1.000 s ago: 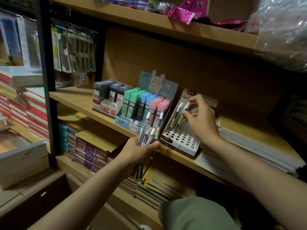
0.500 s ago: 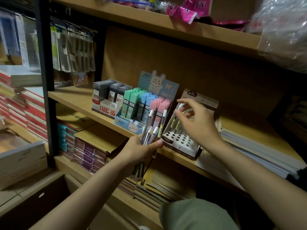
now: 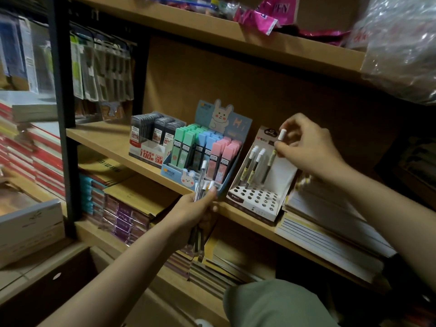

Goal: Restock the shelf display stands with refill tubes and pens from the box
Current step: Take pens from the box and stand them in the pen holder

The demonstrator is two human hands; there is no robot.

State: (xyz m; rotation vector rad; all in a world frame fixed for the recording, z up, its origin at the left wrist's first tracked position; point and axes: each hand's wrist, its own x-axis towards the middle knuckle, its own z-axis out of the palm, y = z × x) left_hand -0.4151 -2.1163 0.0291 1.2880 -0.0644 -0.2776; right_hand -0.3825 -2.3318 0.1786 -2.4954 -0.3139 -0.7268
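Right hand (image 3: 306,147) up at the white display stand (image 3: 257,199), fingers pinched near the white cap of one pen (image 3: 273,154). Long axis of that pen running from about one o'clock at the cap to seven o'clock at the tip, leaning back against the stand's card like the two pens already seated (image 3: 252,164) just to its nine o'clock side. Tip lost against the dark barrel and the card, so impossible to say whether already in a hole or just above one. Grid of open holes lying at seven o'clock from the pinching fingers, directly down the pen's own line; likely a straight slide along that axis, no sideways swing. Left hand (image 3: 195,208) lower, at about eight o'clock from the right, clenched around a bundle of spare pens (image 3: 203,182), caps up at twelve o'clock, in front of the bunny stand of pastel refill tubes (image 3: 205,149). Right hand plainly the nearer one to the white stand; left serving as the supply, well apart from the holes.
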